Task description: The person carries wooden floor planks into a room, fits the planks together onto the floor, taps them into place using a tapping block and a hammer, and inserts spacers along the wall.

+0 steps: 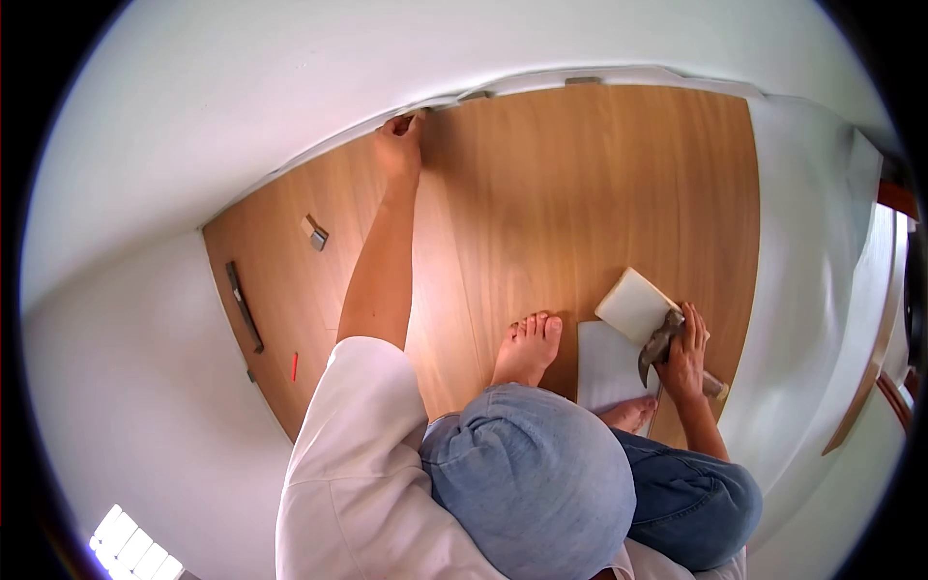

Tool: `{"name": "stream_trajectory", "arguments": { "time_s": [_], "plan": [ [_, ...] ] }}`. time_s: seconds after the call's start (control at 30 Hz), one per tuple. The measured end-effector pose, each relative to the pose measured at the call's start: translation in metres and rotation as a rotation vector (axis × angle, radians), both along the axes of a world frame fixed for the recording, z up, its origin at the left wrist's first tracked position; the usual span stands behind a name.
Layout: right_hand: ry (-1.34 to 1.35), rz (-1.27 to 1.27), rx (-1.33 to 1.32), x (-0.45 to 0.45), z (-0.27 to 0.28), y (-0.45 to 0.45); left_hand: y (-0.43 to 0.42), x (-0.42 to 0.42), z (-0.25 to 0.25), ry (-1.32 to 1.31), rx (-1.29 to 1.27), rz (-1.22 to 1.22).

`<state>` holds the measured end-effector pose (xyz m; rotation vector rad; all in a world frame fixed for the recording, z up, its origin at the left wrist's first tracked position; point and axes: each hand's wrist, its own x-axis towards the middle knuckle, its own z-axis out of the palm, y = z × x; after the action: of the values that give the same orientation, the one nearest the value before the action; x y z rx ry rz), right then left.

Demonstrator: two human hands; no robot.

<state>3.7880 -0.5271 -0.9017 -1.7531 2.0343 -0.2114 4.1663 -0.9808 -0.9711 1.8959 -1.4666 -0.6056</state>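
My left hand (398, 150) reaches to the far edge of the wood plank floor (580, 193), against the white wall. Its fingers are pinched together at the gap there; what they hold is mostly hidden. My right hand (684, 358) is closed over the handle of a claw hammer (659, 346), low on the right. The hammer's metal head lies over the corner of a pale rectangular block (633, 304), and my right fingertips reach the block's edge. Small spacers (583, 81) sit in the gap along the wall, right of my left hand.
A dark pull bar (244, 307), a red pencil-like stick (295, 366) and a small block with a grey end (315, 233) lie on the left planks. A pale sheet (604, 362) lies by my feet. White underlay (802, 251) covers the right side.
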Motion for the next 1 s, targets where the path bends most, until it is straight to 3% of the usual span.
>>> {"name": "stream_trajectory", "arguments": {
  "time_s": [0.17,0.6,0.77,0.87,1.0],
  "plan": [
    [0.0,-0.025,0.028,-0.001,-0.001,0.002,-0.004,-0.004,0.007,-0.143,-0.006,0.003],
    [0.004,-0.001,0.019,-0.002,-0.002,0.005,0.014,-0.028,0.012,-0.222,0.011,0.041],
    [-0.003,-0.006,0.0,-0.001,-0.003,0.003,0.021,-0.04,-0.001,-0.156,-0.195,0.099],
    [-0.002,0.01,-0.001,-0.002,0.0,0.003,0.004,-0.024,0.0,-0.032,0.002,0.073],
    [-0.006,-0.002,0.018,-0.002,-0.001,0.004,0.001,-0.015,0.003,0.096,-0.052,0.049]
  ]
}}
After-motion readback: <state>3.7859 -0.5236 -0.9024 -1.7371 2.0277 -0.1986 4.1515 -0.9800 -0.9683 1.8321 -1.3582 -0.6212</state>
